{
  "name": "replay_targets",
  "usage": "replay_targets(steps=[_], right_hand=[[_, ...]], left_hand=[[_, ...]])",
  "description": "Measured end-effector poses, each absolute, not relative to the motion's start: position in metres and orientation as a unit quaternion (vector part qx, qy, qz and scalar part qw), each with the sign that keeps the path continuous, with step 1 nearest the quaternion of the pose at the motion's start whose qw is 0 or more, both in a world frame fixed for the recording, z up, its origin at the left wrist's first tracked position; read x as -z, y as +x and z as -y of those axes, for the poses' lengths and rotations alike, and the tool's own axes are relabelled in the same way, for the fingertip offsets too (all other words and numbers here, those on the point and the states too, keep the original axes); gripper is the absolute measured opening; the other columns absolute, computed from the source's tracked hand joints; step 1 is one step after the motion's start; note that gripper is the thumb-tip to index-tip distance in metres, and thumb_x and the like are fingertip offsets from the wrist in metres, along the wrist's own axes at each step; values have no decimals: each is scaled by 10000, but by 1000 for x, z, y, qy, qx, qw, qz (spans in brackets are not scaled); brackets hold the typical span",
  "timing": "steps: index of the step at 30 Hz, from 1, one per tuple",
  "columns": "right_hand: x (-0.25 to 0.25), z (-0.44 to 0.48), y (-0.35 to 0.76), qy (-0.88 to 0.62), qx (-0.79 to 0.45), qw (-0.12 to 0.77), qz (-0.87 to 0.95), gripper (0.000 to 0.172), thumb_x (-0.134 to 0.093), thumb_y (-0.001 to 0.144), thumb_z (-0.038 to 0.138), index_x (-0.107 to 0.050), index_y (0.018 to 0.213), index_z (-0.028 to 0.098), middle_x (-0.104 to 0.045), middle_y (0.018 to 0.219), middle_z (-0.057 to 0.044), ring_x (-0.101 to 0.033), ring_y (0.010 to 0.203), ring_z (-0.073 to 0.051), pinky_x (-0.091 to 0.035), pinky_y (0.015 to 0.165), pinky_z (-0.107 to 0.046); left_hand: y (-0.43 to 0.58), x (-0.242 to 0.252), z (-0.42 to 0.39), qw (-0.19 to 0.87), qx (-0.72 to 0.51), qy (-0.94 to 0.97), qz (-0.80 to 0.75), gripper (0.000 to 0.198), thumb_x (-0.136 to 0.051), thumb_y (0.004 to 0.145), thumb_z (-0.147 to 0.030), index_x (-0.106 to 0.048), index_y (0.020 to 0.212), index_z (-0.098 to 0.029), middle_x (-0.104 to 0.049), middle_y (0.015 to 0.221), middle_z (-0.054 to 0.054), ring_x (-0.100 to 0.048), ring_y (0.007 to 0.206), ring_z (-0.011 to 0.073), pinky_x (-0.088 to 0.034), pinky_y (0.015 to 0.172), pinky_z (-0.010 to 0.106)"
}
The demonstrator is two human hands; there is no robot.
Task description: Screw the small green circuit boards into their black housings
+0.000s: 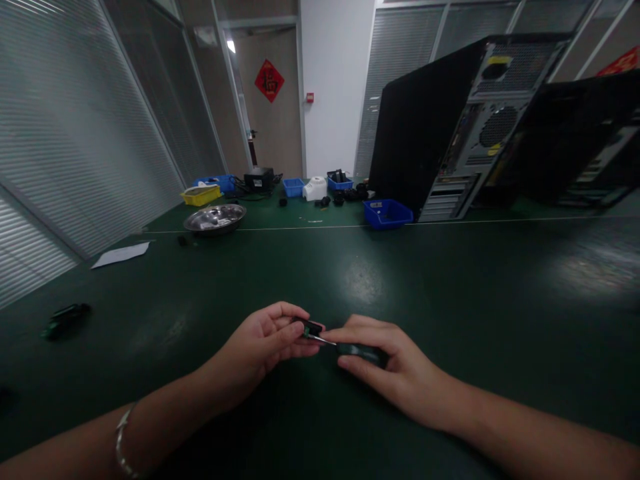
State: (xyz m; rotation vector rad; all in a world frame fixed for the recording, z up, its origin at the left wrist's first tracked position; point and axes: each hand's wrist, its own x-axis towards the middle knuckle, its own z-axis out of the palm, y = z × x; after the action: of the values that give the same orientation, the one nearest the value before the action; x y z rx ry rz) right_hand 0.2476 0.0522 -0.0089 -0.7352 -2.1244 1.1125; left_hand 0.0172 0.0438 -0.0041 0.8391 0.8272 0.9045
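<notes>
Near the middle of the green tabletop (280, 267), my left hand (270, 337) pinches a small black part (314, 327) with a bit of green on it. The part's exact kind is too small to make out. In my right hand (395, 367) lies a screwdriver (360, 352) with a dark handle, its thin metal shaft pointing left. The shaft's tip reaches the small part, and my right index finger stretches along toward it. My left fingers cover much of the part.
A metal bowl (215, 219), a yellow tray (201, 195) and a blue bin (387, 213) stand at the back. Right of them rises a black computer tower (425, 127). A dark object (66, 320) and white paper (121, 255) lie at the left.
</notes>
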Motion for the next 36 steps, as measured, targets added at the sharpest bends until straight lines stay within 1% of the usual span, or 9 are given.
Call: replay_targets(steps=[7,11,13,16,19,23,26,32,36], right_hand=[[8,-51,246,-290,-414,315,803,344,-599,924,145,-648,1256,220,-656,973,-60,-615,880,-186,-474,769,-320],[8,-51,245,-301,-418,319,795,334,-588,929,162,-648,1253,217,-658,976,-65,-621,884,-196,-481,768,-332],[8,-51,245,-305,-420,318,794,326,-585,933,172,-650,1249,218,-660,981,-66,-624,887,-198,-484,766,-334],[8,-51,246,-306,-418,314,796,321,-580,940,184,-648,1251,224,-663,983,-63,-628,884,-196,-487,767,-334],[8,-51,247,-308,-416,316,795,323,-579,941,183,-646,1253,231,-663,997,-61,-628,901,-196,-491,782,-336],[8,-52,248,-306,-414,325,793,331,-584,939,175,-642,1258,241,-667,998,-55,-629,900,-190,-489,788,-330],[9,-53,248,-300,-409,332,795,337,-593,933,168,-641,1258,247,-671,999,-50,-627,906,-187,-487,792,-323],[10,-54,246,-313,-400,336,793,329,-597,929,161,-653,1238,259,-670,981,-42,-627,883,-179,-488,769,-308],[8,-52,246,-321,-389,333,797,330,-595,926,150,-657,1234,252,-670,969,-46,-625,867,-181,-490,751,-307]], left_hand=[[13,6,-45,722,-427,402,-369,132,-624,904,-136,-584,1029,-114,-731,1085,130,-691,1015,207,-505,952,353],[12,8,-49,697,-454,377,-407,191,-628,898,-139,-543,1067,-127,-727,1078,143,-692,1026,242,-505,957,385],[12,10,-52,681,-468,361,-432,214,-647,874,-119,-542,1061,-127,-731,1045,139,-703,978,232,-509,940,379],[11,11,-54,663,-470,370,-451,195,-670,849,-118,-583,1024,-123,-730,1005,110,-681,935,183,-495,915,318],[10,8,-53,626,-442,434,-473,224,-684,841,-184,-636,1056,-144,-709,1035,79,-634,948,170,-474,859,279],[10,2,-46,532,-374,559,-514,353,-596,892,-310,-632,1225,-201,-689,1060,70,-601,968,214,-453,809,310],[11,0,-41,476,-345,634,-503,370,-524,923,-328,-607,1272,-236,-660,1094,64,-586,950,215,-447,820,324],[13,0,-38,492,-349,652,-460,274,-516,933,-300,-633,1170,-227,-641,1031,51,-577,863,186,-462,761,292],[13,-2,-38,484,-374,646,-457,265,-545,920,-293,-669,1145,-229,-624,994,53,-567,792,169,-464,731,278]])
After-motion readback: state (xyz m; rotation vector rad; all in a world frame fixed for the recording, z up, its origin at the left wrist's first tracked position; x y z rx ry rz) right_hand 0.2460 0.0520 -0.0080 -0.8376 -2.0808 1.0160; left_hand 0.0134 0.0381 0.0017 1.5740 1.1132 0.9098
